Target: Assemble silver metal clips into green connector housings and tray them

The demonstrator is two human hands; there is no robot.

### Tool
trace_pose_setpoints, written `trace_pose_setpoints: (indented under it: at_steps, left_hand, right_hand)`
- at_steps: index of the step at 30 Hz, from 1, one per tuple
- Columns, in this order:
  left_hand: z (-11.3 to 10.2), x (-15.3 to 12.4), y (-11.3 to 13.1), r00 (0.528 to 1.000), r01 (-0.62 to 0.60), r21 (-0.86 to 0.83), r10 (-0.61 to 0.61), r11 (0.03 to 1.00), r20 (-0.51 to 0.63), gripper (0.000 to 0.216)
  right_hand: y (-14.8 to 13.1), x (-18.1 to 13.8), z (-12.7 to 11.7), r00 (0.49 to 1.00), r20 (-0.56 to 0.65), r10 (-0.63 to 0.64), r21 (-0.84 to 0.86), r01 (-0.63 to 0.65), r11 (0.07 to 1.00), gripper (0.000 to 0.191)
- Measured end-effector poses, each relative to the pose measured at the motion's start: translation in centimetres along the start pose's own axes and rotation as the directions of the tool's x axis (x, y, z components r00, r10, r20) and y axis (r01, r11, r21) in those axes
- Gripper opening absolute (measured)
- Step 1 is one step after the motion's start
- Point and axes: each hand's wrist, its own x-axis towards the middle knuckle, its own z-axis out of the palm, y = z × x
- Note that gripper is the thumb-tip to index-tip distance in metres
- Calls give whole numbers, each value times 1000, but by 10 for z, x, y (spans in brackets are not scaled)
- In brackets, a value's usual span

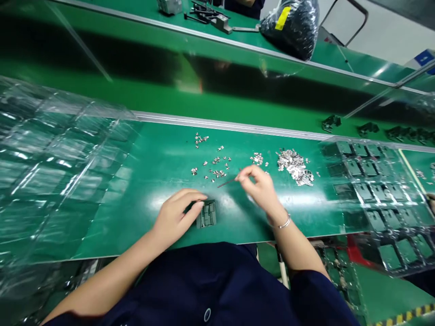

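Note:
My left hand (178, 215) is closed at the edge of a small square dark plastic housing (208, 216), thumb and fingers pinching its upper left side. The housing lies on the green tabletop with its recessed inside facing up. In my right hand (260, 188) a thin dark pointed tool (225, 183) is pinched between thumb and fingers; its exact kind is not clear. The tool's tip points left, above the table, near scattered small metal parts (217, 173). A larger heap of flat shiny metal pieces (295, 166) lies beyond my right hand.
Stacked clear plastic trays (68, 158) stand at the left. A clear tray of dark housings (380, 192) sits at the right. A raised ledge (217, 126) runs along the back, with several dark parts (369, 129) at its right. Above, a shelf holds a black plastic-wrapped bundle (294, 29).

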Motion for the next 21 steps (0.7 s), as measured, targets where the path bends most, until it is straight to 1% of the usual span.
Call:
trace_pose_setpoints:
  at_steps: [2,3,5,7,9,10,12,14,15,16,18,20,21]
  left_hand:
    - [4,13,12,997,38,-112,-29,993,78,15]
    - [6,18,17,994,58,-165,-42,985,100,15]
    - [9,22,22,992,99,-241,-76,965,105,19]
    - [10,21,22,990,132,-261,-116,956,77,25]
    - [9,16,17,995,103,-228,-103,968,15,25]
    - [7,13,14,998,57,-181,-61,982,-21,24]
    - [5,8,7,996,-64,-4,64,998,-65,24]
    - [2,4,1,986,-152,217,164,964,-41,23]
    - [2,2,-2,982,-175,301,189,937,-17,22]
    - [1,1,-4,980,-187,350,199,918,1,21]
    - [1,-2,-8,983,-171,344,186,923,-10,17]
    - [2,-5,-11,992,-94,215,109,972,-58,19]
    - [3,-6,-13,997,-43,113,49,993,-55,22]
  right_hand:
    - [-29,-8,26,989,97,-110,181,91,979,9]
    - [-38,-11,36,982,105,-160,234,131,963,10]
    - [-48,-15,50,976,62,-207,299,180,937,11]
    - [-49,-18,58,985,11,-172,353,158,922,10]
    - [-46,-21,61,994,1,-112,380,103,919,9]
    - [-45,-22,62,995,7,-98,369,89,925,9]
    - [-45,-23,62,993,36,-109,292,94,952,7]
    - [-46,-22,60,987,80,-139,169,123,978,6]
    - [-46,-20,58,982,107,-153,110,141,984,5]
    - [-46,-19,57,976,137,-170,61,163,985,5]
    - [-43,-17,54,957,191,-219,-11,226,974,6]
    - [-38,-19,54,941,220,-257,-54,275,960,8]
    - [-35,-21,54,939,223,-262,-64,282,957,8]
